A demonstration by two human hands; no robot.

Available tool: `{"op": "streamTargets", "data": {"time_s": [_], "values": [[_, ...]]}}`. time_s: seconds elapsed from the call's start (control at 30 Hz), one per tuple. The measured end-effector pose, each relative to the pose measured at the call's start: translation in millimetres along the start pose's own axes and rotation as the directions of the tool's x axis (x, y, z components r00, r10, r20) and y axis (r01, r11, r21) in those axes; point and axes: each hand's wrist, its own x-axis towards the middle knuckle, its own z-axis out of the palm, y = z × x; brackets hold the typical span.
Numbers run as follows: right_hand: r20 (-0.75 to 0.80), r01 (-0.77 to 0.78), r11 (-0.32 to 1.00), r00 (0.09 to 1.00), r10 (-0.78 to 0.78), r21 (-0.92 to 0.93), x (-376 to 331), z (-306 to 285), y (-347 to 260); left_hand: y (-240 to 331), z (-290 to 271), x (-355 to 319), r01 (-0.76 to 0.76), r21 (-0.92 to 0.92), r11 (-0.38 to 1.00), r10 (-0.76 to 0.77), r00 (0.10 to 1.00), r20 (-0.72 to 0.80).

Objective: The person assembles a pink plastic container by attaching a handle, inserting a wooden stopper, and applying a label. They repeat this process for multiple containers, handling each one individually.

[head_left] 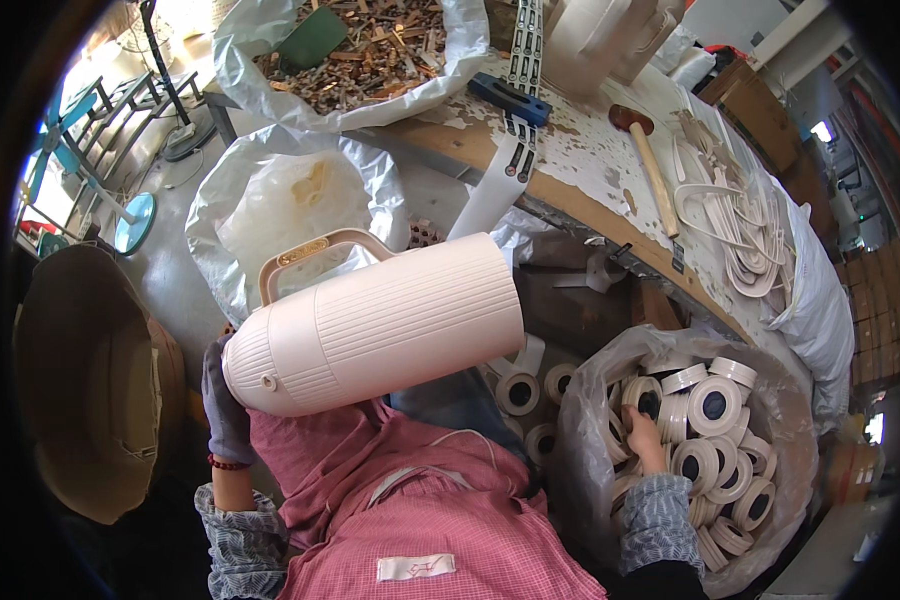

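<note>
A pale pink thermos jug body (390,325) with ribbed sides and a curved handle lies tilted across my lap. My left hand (228,400), in a grey glove, is closed around its narrower end at the left. At the right, my bare right hand (643,440) reaches into a clear plastic bag (585,400) full of cream ring-shaped parts (715,405) with dark centres. Its fingers are curled against a ring (618,437) at the left side of the pile; their tips are partly hidden.
A worn workbench (590,195) bears a mallet (650,165), a blue-handled tool (510,98) and pale strips (740,235). A sack of small brown pieces (410,50), a lined white bag (210,230) and an open carton (90,370) stand around me. Loose rings (518,392) lie below the bench.
</note>
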Motion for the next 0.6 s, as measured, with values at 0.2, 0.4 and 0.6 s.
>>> {"op": "streamTargets", "data": {"time_s": [0.2,0.4,0.6], "values": [[-0.186,0.370,0.919,0.921,-0.343,0.137,-47.0,-23.9,-53.0,-16.1,-19.1,-2.7,0.199,-0.522,0.829,-0.252,0.967,-0.032],[-0.178,0.387,0.887,0.919,-0.351,0.252,-50.2,22.7,-19.5,-7.7,-5.6,1.2,0.162,-0.353,0.922,-0.149,0.987,0.064],[-0.100,0.213,0.684,0.975,-0.201,0.698,-50.3,-6.4,-23.4,-3.3,5.7,-2.7,0.032,-0.197,0.980,-0.022,0.998,0.053]]}}
